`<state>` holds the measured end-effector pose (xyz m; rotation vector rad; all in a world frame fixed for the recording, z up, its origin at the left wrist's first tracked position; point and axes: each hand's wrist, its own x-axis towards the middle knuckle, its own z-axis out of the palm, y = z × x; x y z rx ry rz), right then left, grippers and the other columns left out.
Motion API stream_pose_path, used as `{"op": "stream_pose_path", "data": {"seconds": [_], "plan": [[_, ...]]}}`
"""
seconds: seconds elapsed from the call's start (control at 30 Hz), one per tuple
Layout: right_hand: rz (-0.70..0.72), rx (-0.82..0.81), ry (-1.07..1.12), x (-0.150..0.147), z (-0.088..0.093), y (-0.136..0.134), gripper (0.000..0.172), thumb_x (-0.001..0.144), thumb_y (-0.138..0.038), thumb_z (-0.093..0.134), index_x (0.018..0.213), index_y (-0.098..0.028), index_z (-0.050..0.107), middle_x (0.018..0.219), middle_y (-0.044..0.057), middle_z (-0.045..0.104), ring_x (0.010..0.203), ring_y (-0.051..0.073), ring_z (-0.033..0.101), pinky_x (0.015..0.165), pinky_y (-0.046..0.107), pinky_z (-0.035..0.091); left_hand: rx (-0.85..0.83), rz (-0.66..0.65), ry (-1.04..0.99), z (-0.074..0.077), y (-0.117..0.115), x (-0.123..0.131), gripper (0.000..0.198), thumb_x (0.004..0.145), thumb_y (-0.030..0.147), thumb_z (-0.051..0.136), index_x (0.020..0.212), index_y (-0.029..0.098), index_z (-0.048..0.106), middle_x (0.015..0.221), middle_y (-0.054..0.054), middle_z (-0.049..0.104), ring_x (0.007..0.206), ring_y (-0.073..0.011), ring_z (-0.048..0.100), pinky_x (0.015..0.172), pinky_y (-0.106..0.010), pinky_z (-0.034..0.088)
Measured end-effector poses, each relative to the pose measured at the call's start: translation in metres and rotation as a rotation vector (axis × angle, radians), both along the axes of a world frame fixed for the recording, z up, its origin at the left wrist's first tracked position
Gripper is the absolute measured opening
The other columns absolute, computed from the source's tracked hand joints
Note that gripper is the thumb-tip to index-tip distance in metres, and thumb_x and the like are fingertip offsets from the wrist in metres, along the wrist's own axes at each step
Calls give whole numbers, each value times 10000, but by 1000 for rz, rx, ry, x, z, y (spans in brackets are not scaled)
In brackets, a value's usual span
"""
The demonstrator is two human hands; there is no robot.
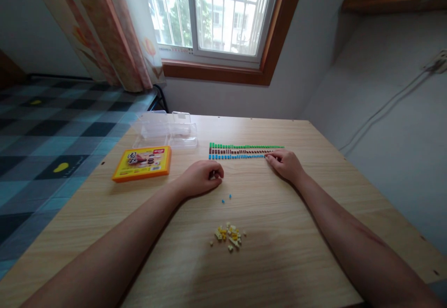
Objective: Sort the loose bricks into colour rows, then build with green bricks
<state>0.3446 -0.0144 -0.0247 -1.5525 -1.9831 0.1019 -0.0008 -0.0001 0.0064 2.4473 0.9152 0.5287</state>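
Three long rows of tiny building bricks lie on the table: a green row (pixel 237 147) at the back, a brown row (pixel 237 152) in the middle and a blue row (pixel 233 157) in front. At the right end of the blue row my right hand (pixel 284 163) is closed in a pinch, its fingertips down on a small blue brick, mostly hidden. My left hand (pixel 200 177) rests in front of the rows' left end, fingers curled towards the thumb; what they hold, if anything, is hidden. Nearer me lie two loose blue bricks (pixel 223 201) and a pile of yellow and cream bricks (pixel 228 236).
To the left, a flat yellow-orange box (pixel 142 163) with a printed cover lies on the table (pixel 279 242). Clear plastic containers (pixel 167 130) stand behind it. A bed with a checked cover (pixel 70 145) is beyond the left edge; a wall (pixel 391 89) runs along the right.
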Motion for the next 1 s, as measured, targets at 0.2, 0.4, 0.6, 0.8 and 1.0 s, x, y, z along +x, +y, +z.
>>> {"op": "stream_pose_path", "data": {"seconds": [0.2, 0.4, 0.6, 0.8, 1.0], "plan": [[-5, -14, -13, -2, 0, 1, 255, 935, -316, 579, 916, -226, 817, 1017, 68, 801, 944, 241, 725, 838, 346, 539, 6, -12, -2, 0, 0, 0, 99, 771, 147, 611, 808, 187, 694, 774, -9, 672, 706, -138, 573, 667, -255, 416], [-1, 14, 35, -1, 0, 2, 243, 916, -292, 593, 935, -202, 818, 1008, 77, 801, 919, 233, 721, 837, 340, 542, 12, -12, -2, -1, 1, -1, 114, 777, 148, 614, 830, 188, 706, 786, -8, 673, 714, -139, 576, 673, -254, 420], [-13, 11, 5, -1, -3, 4, 249, 915, -288, 591, 912, -200, 824, 996, 79, 802, 900, 237, 726, 812, 340, 537, 5, -12, 11, -1, 1, 0, 110, 781, 144, 613, 824, 182, 707, 772, -6, 667, 705, -136, 570, 672, -255, 416], [-6, 20, 32, -1, -2, 4, 244, 911, -295, 602, 921, -196, 825, 988, 75, 804, 879, 234, 724, 792, 335, 538, -9, -10, 12, 0, 1, 0, 108, 777, 141, 623, 820, 183, 713, 778, -6, 672, 707, -134, 571, 679, -256, 417], [1, 28, 41, -2, -2, 3, 252, 904, -293, 595, 905, -194, 826, 981, 86, 801, 865, 233, 713, 773, 331, 529, -5, -13, 21, 1, 1, 0, 100, 784, 146, 626, 819, 179, 714, 790, -13, 676, 715, -136, 570, 683, -256, 417]]}}
